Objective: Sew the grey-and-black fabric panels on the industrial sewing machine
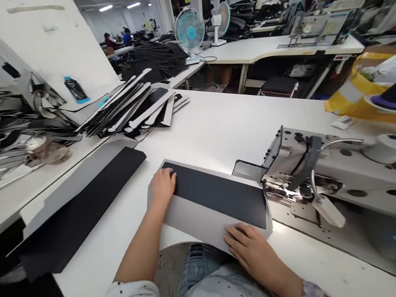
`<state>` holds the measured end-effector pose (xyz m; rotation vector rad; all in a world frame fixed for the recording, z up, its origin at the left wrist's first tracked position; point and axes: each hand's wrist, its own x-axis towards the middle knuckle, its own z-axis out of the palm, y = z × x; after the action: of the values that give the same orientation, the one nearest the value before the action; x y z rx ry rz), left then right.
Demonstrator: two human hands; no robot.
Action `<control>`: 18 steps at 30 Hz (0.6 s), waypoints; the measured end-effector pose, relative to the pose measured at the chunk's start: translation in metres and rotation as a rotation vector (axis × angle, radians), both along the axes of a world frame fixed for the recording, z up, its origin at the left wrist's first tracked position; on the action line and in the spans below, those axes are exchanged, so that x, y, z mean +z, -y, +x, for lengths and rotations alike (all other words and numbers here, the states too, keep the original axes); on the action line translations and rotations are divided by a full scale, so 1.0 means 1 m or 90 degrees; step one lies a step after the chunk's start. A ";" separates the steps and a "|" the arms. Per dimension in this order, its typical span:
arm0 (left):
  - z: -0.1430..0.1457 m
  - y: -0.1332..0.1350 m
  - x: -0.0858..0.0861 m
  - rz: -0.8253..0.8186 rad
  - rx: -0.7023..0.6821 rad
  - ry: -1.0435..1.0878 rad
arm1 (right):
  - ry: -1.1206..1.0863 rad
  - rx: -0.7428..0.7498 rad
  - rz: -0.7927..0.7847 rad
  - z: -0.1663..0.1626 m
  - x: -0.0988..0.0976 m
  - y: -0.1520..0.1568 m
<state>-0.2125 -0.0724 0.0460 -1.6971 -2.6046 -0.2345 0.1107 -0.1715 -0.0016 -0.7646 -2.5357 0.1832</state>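
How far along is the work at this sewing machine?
Looks done: one grey-and-black panel lying flat left of the hands. In hand: a second panel under the left hand and right hand, beside the sewing machine. Apparently left: a stack of dark strips further along the table.

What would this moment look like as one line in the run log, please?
left hand: resting on black-and-grey panel | right hand: resting on its near grey edge | sewing machine: beside panel
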 end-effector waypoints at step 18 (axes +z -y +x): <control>0.075 -0.001 -0.036 0.002 -0.245 -0.101 | 0.102 -0.008 -0.097 -0.001 0.018 -0.012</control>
<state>-0.1379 -0.0710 0.0095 -2.1074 -2.1520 -0.1037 0.1093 -0.1596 0.0160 -0.8863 -2.6910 0.3254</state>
